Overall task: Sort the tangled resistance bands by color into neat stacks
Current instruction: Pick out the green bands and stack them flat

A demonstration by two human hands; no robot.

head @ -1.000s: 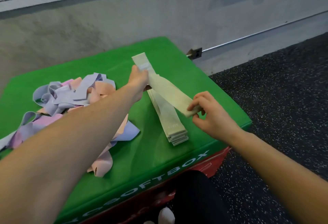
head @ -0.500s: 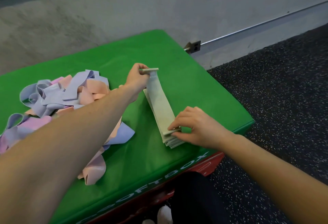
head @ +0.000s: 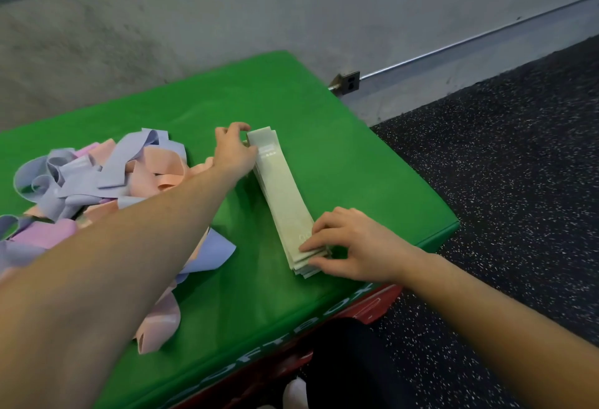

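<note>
Meanwhile, a person's left hand pinches the far end and the right hand presses flat fingers on the near end of the pale-green stack, its long axis running centre-frame toward lower right, the tangled bands nearer the left arm.

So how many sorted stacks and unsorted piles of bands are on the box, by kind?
Pale green stack, both hands on it: 1
Tangled pile of lavender, peach and pink bands: 1
Total: 2 groups on the green box; the bands inside each are too overlapped to count.
</note>
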